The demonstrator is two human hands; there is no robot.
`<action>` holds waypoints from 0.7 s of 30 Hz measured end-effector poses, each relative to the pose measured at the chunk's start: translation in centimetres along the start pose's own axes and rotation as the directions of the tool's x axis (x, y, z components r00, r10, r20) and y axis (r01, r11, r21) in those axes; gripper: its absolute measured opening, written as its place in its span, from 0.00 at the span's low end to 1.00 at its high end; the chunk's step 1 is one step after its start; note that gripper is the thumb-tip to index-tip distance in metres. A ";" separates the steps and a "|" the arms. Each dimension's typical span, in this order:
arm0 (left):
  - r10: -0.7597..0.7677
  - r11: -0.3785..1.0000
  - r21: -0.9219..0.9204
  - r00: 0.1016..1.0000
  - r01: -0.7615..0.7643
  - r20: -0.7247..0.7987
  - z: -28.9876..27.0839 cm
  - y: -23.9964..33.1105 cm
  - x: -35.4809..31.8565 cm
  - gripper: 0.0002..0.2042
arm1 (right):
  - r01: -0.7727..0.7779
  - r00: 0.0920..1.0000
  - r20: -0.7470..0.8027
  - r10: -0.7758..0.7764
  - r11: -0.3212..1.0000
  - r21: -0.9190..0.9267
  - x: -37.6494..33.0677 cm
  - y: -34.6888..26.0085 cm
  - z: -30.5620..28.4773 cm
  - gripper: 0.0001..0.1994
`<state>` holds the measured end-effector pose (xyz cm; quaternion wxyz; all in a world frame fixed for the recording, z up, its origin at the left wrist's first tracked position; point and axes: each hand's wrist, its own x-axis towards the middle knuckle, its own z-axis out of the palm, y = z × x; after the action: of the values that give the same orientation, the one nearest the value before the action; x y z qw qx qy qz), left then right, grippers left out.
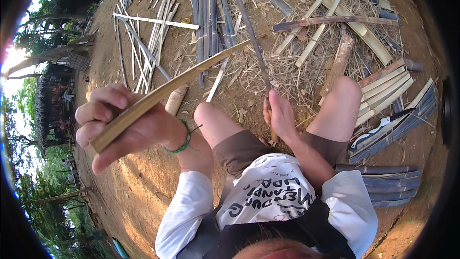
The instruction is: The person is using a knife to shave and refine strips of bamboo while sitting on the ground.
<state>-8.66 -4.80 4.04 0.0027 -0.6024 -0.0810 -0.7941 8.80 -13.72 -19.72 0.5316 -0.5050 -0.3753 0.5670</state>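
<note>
My left hand (151, 132), with a green cord around its wrist, is raised at the left and closed on a long split bamboo strip (177, 82). The strip slants up and to the right, its near end sticking out past the thumb. Between my knees my right hand (282, 119) grips the wooden handle of a machete (253, 36). Its long, dark blade points away from me and leans left. At the strip's far tip, blade and bamboo meet or overlap; I cannot tell whether they touch.
Thin bamboo strips (154, 55) lie scattered far left, beside dark split lengths (207, 14). Half-round bamboo pieces (362, 33) cross over shavings at far right. By my right knee, a white-handled cutting tool (382, 128) rests on split bamboo; another dark bundle (390, 186) lies nearer.
</note>
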 end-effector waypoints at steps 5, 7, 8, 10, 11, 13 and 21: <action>0.126 0.755 0.654 0.967 0.051 -0.222 3.8 1.3 -2.2 0.27 | 0.277 0.927 0.242 -0.288 0.958 0.078 -3.2 -9.0 2.5 0.24; 0.136 0.806 0.592 0.963 0.029 -0.232 5.1 1.8 -2.9 0.27 | 0.402 0.851 0.323 -0.413 0.910 0.103 -4.0 -12.5 2.7 0.22; 0.142 0.825 0.565 0.961 0.017 -0.236 5.3 2.0 -2.9 0.26 | 0.448 0.818 0.331 -0.471 0.882 0.146 -4.5 -13.7 3.0 0.21; 0.163 0.878 0.473 0.975 -0.073 -0.151 4.9 1.9 -3.0 0.26 | 0.508 0.794 0.319 -0.517 0.853 0.120 -4.7 -14.3 3.1 0.20; 0.182 0.896 0.428 0.978 -0.120 -0.107 4.5 1.9 -3.1 0.26 | 0.521 0.803 0.308 -0.510 0.852 0.056 -4.4 -14.0 3.0 0.19; 0.135 0.912 0.398 0.989 -0.099 -0.062 4.4 2.6 -3.0 0.26 | 0.418 0.874 0.265 -0.406 0.908 0.012 -3.9 -12.6 2.9 0.18; 0.104 0.944 0.322 0.993 -0.079 -0.061 3.6 2.9 -4.0 0.25 | 0.567 0.792 0.312 -0.525 0.822 -0.057 -5.3 -14.1 2.4 0.19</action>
<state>-3.83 -7.60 1.47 0.1399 -0.5661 -0.1799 -0.7922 9.25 -16.53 -4.68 0.5748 -0.3266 -0.6179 0.4257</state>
